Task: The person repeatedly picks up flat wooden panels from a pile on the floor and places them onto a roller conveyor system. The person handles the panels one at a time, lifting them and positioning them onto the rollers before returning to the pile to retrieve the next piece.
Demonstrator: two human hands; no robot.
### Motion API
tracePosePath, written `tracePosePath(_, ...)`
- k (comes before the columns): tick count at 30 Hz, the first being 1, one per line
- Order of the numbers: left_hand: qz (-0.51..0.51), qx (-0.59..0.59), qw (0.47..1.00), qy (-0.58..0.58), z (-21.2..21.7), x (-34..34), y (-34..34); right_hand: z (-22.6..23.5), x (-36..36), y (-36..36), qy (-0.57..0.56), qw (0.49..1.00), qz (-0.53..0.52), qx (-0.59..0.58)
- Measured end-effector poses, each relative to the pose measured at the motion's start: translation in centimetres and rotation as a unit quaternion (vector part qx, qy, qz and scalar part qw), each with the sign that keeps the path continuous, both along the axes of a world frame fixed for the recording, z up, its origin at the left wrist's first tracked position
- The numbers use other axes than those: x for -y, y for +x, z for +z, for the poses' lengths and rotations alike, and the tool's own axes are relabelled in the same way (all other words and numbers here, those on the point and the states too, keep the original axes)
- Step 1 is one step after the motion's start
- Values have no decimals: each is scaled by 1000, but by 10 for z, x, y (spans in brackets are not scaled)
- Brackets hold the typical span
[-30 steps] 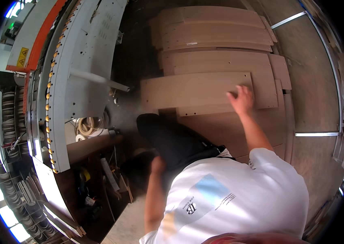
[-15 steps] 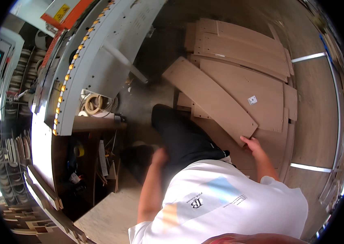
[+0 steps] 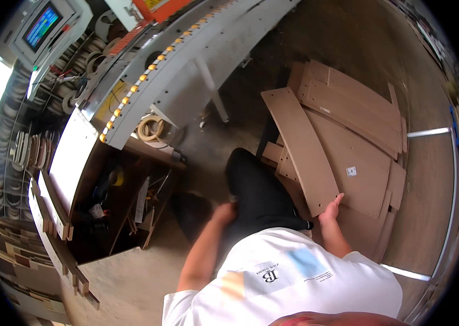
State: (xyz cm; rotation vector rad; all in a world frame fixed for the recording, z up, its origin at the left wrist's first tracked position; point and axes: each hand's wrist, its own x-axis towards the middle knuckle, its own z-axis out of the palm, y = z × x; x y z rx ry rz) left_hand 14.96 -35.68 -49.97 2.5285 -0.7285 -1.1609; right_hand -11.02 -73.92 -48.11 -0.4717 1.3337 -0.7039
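Right hand [image 3: 330,211] gripping a board [image 3: 301,149] by its near end — fingers clamped on it. More boards [image 3: 359,117] beyond the fingers. Left hand [image 3: 223,212] on the knee — finger state unclear.

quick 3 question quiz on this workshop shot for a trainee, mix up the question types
1. True or false: the right hand grips the near end of a long brown board.
2. Where is the left hand? A) on the pale worktop B) on the person's dark trouser leg C) on the coil of edge strip
3. Fill in: the board's far end is raised over a ___ of flat brown panels on the floor.

Key: 1 true; 2 B; 3 stack
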Motion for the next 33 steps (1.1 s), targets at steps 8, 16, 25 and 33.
tracePosePath(8, 28, 21, 996, -79, 15, -4, -11, 31, 3, 28, -55, 989, 95, 99)
tracePosePath(16, 74, 80, 982, -156, 45, -4, -9, 91, -34, 149, -23, 972, 186, 144)
tracePosePath(25, 98, 493, 789, -354, 260, 10, 117, 186, -83, 280, -8, 934, 262, 245)
tracePosePath(33, -102, 637, 764, -34, 344, 24, 268, 285, -112, 316, -12, 888, 381, 258)
